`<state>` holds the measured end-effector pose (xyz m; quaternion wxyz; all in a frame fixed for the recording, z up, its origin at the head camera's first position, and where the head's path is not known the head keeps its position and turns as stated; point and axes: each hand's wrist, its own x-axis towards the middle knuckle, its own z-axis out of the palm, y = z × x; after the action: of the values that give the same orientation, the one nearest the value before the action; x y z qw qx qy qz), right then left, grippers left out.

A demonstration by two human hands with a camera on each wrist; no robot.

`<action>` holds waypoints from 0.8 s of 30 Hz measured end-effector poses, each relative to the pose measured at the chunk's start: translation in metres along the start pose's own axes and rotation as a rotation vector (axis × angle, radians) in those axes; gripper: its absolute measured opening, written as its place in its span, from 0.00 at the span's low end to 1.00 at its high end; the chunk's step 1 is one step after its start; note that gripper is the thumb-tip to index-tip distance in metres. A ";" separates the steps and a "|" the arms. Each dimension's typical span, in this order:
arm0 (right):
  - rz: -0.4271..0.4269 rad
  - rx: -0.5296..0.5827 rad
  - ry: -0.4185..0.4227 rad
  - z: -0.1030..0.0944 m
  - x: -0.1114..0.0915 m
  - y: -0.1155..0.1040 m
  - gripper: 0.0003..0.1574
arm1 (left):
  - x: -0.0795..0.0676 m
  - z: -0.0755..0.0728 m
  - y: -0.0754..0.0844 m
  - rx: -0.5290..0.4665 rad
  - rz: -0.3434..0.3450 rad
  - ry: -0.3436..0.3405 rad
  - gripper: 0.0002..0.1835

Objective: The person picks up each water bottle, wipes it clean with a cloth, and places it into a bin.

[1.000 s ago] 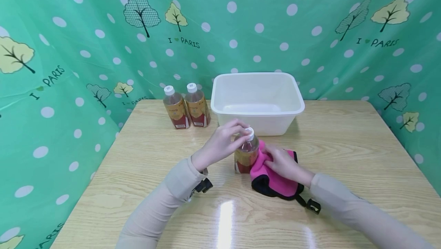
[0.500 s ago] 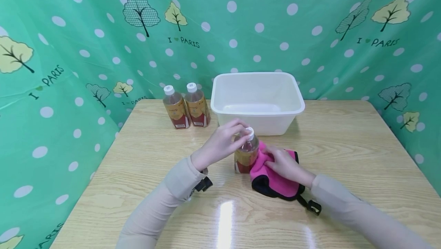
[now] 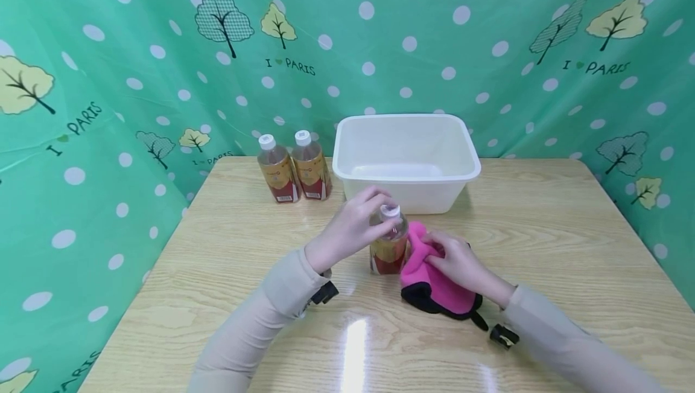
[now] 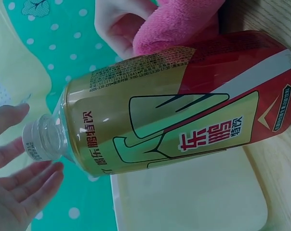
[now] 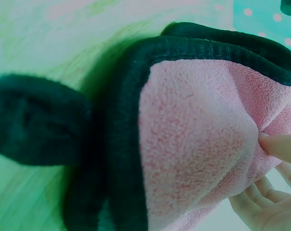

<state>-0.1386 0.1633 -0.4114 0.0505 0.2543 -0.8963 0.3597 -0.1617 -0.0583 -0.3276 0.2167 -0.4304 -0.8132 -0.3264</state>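
Note:
A drink bottle (image 3: 388, 251) with a gold and red label stands upright on the table. My left hand (image 3: 347, 227) is at its top, the fingers spread around the white cap (image 4: 35, 139); in the left wrist view a gap shows between fingertips and cap. To the bottle's right, my right hand (image 3: 456, 266) pinches a bunched pink cloth (image 3: 442, 293) with black edging. The right wrist view has the thumb pressed into a fold of the cloth, with a black loop (image 5: 34, 120) sticking out from its edge. The cloth's upper part is close beside the bottle.
A white plastic tub (image 3: 399, 194) stands behind the bottle, its inside bare. At the back left, two similar bottles (image 3: 279, 175) stand side by side. A green dotted curtain (image 3: 402, 37) hangs behind the wooden table (image 3: 228, 248).
My left fingers have loosened from the cap and spread apart. The right hand has drawn the cloth slightly right, away from the bottle. The bottle has stayed in place.

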 end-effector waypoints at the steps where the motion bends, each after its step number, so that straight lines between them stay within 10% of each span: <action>1: 0.003 0.008 0.001 -0.001 -0.001 0.000 0.15 | 0.000 0.000 0.000 0.009 -0.008 0.006 0.11; 24: 0.065 0.036 0.033 -0.011 -0.010 -0.002 0.17 | -0.002 -0.002 -0.001 -0.062 -0.055 -0.003 0.10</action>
<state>-0.1298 0.1741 -0.4049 0.0490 0.2199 -0.8965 0.3814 -0.1617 -0.0616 -0.3276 0.1929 -0.4150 -0.8144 -0.3567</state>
